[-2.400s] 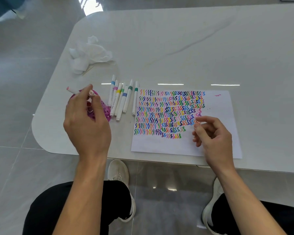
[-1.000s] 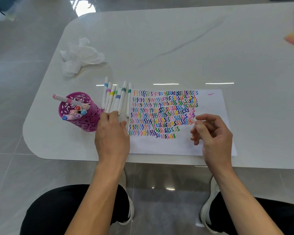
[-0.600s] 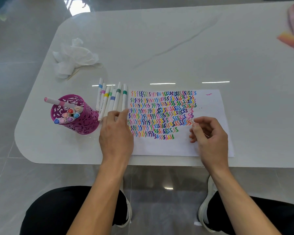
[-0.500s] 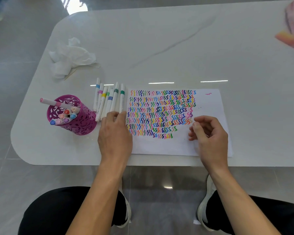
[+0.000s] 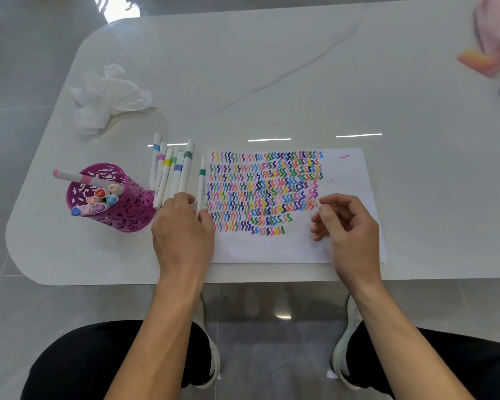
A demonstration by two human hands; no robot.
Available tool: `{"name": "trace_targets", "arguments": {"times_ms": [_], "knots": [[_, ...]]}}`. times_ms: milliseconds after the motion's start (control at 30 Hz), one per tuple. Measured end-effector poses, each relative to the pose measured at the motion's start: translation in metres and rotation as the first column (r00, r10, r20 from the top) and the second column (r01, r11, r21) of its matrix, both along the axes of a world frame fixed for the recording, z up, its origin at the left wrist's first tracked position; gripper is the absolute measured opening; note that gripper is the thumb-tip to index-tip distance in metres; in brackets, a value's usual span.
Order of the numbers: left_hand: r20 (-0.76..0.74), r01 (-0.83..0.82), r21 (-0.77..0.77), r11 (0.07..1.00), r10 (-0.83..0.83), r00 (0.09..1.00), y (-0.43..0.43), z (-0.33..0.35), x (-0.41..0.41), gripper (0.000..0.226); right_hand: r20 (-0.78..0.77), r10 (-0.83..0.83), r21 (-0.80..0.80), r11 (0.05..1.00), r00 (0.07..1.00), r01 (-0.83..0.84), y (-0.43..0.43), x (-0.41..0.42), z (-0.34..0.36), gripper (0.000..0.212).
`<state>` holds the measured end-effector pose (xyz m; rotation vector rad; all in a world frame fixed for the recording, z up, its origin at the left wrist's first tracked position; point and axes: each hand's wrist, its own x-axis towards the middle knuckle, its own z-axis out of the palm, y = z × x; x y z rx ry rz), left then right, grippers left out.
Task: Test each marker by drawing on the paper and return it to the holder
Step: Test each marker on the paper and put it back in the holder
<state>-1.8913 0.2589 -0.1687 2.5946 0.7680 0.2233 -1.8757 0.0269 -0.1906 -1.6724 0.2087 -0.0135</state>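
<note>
A magenta cut-out holder stands at the table's left with several capped markers in it; a pink marker leans out to the left. Several white markers with coloured bands lie in a row between the holder and the paper, which is covered with coloured squiggles. My left hand pinches the near end of a green-banded marker that lies apart from the row, at the paper's left edge. My right hand hovers over the paper's near right part, fingers loosely curled, nothing seen in it.
A crumpled white tissue lies at the back left of the white table. A blurred pink object and an orange-pink piece sit at the far right edge. The table's near edge runs just below both wrists.
My left hand dropped the pink marker into the holder, moved right to the row and took hold of the green-banded marker, which has slid away from the others. My right hand stayed over the paper.
</note>
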Motion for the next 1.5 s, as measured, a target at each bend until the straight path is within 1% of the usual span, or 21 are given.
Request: {"name": "trace_targets", "arguments": {"times_ms": [167, 300, 467, 600, 700, 767, 833, 933, 1033, 1133, 1233, 1333, 1433, 1500], "knots": [[0.051, -0.013, -0.012, 1.000, 0.014, 0.999, -0.002, 0.006, -0.001, 0.028, -0.002, 0.015, -0.007, 1.000, 1.000, -0.015, -0.001, -0.001, 0.001, 0.010], [0.145, -0.020, -0.048, 0.999, 0.026, 0.989, -0.003, 0.013, -0.002, 0.027, 0.006, 0.027, -0.020, 0.999, 1.000, -0.027, -0.002, 0.000, 0.000, 0.011], [0.284, 0.014, -0.065, 0.998, 0.005, 0.959, -0.007, 0.020, -0.005, 0.020, -0.007, 0.038, -0.029, 0.999, 0.999, -0.039, -0.002, 0.000, 0.000, 0.009], [0.347, 0.080, -0.112, 0.990, -0.036, 0.937, -0.014, 0.020, -0.005, 0.017, -0.009, 0.054, -0.019, 0.998, 0.999, -0.054, -0.001, 0.000, 0.000, 0.009], [0.349, 0.158, -0.170, 0.973, -0.091, 0.933, -0.022, 0.016, -0.006, 0.016, -0.009, 0.068, -0.018, 0.998, 0.998, -0.068, -0.001, 0.000, 0.001, 0.008], [0.317, 0.219, -0.256, 0.942, -0.133, 0.939, -0.030, 0.012, -0.007, 0.014, -0.011, 0.085, -0.029, 0.996, 0.996, -0.085, 0.000, -0.001, 0.002, 0.010], [0.288, 0.305, -0.318, 0.897, -0.215, 0.933, -0.041, 0.007, -0.009, 0.013, -0.017, 0.110, -0.033, 0.993, 0.994, -0.110, 0.001, 0.000, 0.002, 0.016], [0.254, 0.434, -0.332, 0.837, -0.364, 0.896, -0.057, 0.000, -0.016, 0.014, -0.025, 0.141, -0.036, 0.989, 0.990, -0.142, 0.003, 0.001, 0.003, 0.028], [0.254, 0.472, -0.376, 0.798, -0.401, 0.880, -0.066, -0.003, -0.019, 0.015, -0.021, 0.151, -0.047, 0.987, 0.988, -0.152, 0.006, -0.001, 0.006, 0.041], [0.254, 0.471, -0.456, 0.755, -0.397, 0.882, -0.072, -0.003, -0.021, 0.017, -0.017, 0.125, -0.057, 0.990, 0.992, -0.126, 0.005, -0.001, 0.007, 0.045], [0.236, 0.484, -0.526, 0.699, -0.426, 0.873, -0.078, -0.004, -0.023, 0.020, -0.022, 0.097, -0.083, 0.992, 0.995, -0.098, 0.002, 0.001, 0.006, 0.042], [0.231, 0.496, -0.542, 0.678, -0.448, 0.864, -0.079, -0.005, -0.023, 0.020, -0.019, 0.092, -0.104, 0.990, 0.996, -0.094, -0.002, 0.001, 0.003, 0.030], [0.260, 0.441, -0.562, 0.700, -0.356, 0.898, -0.078, -0.005, -0.017, 0.018, -0.010, 0.098, -0.174, 0.980, 0.995, -0.098, -0.006, 0.000, 0.002, 0.024], [0.269, 0.395, -0.618, 0.680, -0.289, 0.919, -0.078, -0.005, -0.014, 0.028, 0.021, 0.120, -0.228, 0.967, 0.993, -0.112, -0.009, -0.001, 0.002, 0.015]]}}
